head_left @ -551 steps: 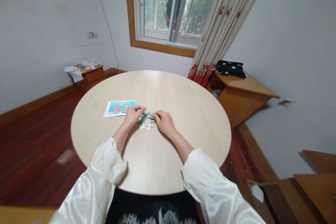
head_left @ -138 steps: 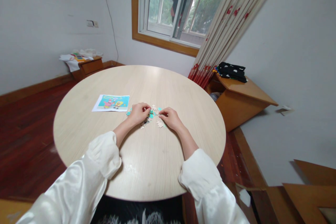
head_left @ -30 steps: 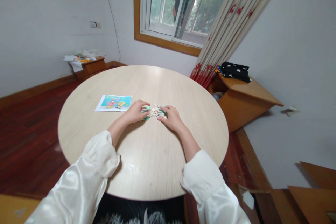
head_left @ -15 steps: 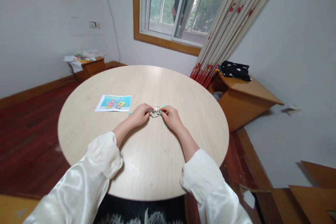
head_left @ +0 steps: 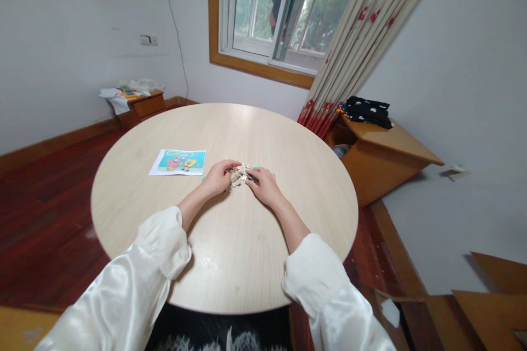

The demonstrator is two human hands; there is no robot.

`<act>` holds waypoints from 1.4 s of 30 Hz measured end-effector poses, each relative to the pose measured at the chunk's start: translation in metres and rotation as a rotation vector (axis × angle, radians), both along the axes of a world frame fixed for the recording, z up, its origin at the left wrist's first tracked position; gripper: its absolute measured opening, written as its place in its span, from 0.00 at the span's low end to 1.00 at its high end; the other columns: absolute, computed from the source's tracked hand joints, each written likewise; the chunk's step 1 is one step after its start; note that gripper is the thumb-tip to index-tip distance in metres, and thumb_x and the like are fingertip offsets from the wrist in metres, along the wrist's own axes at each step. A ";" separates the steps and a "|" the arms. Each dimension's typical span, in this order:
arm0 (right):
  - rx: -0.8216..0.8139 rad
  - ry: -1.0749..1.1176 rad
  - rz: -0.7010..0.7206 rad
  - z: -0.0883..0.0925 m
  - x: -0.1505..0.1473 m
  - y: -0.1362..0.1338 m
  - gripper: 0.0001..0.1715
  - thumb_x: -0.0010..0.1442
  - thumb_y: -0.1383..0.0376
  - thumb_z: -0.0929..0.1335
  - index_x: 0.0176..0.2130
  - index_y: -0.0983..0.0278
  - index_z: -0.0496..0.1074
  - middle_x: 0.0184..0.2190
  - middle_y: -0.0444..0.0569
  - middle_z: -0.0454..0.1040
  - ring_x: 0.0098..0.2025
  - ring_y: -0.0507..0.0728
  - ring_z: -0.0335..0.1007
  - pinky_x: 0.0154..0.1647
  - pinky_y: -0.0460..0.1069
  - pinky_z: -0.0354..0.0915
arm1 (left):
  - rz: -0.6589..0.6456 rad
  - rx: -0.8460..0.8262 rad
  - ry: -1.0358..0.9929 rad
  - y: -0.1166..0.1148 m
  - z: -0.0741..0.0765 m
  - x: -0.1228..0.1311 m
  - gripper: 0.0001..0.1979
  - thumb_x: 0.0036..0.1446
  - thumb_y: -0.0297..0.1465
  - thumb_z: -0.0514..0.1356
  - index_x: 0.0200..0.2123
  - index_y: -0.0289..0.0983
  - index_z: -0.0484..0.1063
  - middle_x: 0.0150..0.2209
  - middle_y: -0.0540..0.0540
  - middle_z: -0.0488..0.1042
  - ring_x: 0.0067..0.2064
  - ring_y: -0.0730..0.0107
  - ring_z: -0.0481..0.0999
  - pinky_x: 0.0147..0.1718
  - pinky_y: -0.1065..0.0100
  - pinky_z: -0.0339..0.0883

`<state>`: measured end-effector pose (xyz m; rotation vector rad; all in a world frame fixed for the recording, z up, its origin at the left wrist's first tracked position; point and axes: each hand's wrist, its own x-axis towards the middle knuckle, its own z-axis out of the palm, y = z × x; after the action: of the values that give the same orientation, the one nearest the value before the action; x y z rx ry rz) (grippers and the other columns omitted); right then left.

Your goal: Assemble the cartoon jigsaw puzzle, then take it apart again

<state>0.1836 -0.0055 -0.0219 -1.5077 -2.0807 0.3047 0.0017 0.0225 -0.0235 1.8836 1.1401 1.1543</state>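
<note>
A small heap of puzzle pieces lies on the round, light wooden table. My left hand curls round the left side of the heap, its fingers closed on some pieces. On the right side, my right hand has its fingers bent round more pieces, with dark gaps under the fingertips. Left of my hands, a printed cartoon picture lies flat. Bits of turquoise show beside my left hand and behind the heap.
Behind the table are a window and a patterned curtain. A tilted wooden cabinet with dark cloth stands at the right. Papers lie on a small cabinet at the back left.
Both hands have closed in round the heap, and the pieces between them have shifted and spread a little. My right hand's fingers now reach further over them.
</note>
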 end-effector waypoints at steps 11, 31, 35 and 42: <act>0.048 0.189 -0.064 0.014 0.000 -0.003 0.14 0.63 0.65 0.62 0.37 0.65 0.76 0.32 0.50 0.78 0.35 0.55 0.70 0.39 0.48 0.60 | -0.077 -0.137 -0.323 0.001 0.004 0.000 0.22 0.39 0.19 0.52 0.39 0.33 0.75 0.41 0.43 0.78 0.45 0.63 0.77 0.50 0.59 0.67; -0.047 0.636 0.067 0.007 -0.017 -0.002 0.17 0.53 0.55 0.64 0.21 0.64 0.66 0.21 0.42 0.67 0.27 0.52 0.62 0.33 0.47 0.59 | -0.150 -0.256 -0.476 -0.017 0.015 0.010 0.22 0.41 0.31 0.67 0.43 0.34 0.72 0.37 0.44 0.76 0.38 0.66 0.76 0.41 0.63 0.69; -0.054 0.616 0.048 0.007 -0.015 -0.001 0.20 0.53 0.52 0.64 0.21 0.64 0.64 0.20 0.42 0.63 0.26 0.51 0.58 0.29 0.46 0.55 | -0.121 -0.253 -0.466 -0.015 0.014 0.010 0.22 0.38 0.30 0.67 0.40 0.33 0.73 0.31 0.48 0.74 0.32 0.70 0.75 0.35 0.66 0.69; -0.057 0.606 0.014 0.008 -0.013 0.000 0.20 0.53 0.53 0.64 0.19 0.63 0.61 0.19 0.40 0.59 0.25 0.50 0.55 0.27 0.45 0.53 | -0.069 -0.243 -0.460 -0.015 0.018 0.009 0.18 0.38 0.31 0.67 0.37 0.34 0.72 0.29 0.49 0.73 0.31 0.70 0.74 0.35 0.65 0.68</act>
<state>0.1709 -0.0057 -0.0143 -1.2302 -1.6067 0.7310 0.0105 0.0077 -0.0058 1.3695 0.9014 1.2631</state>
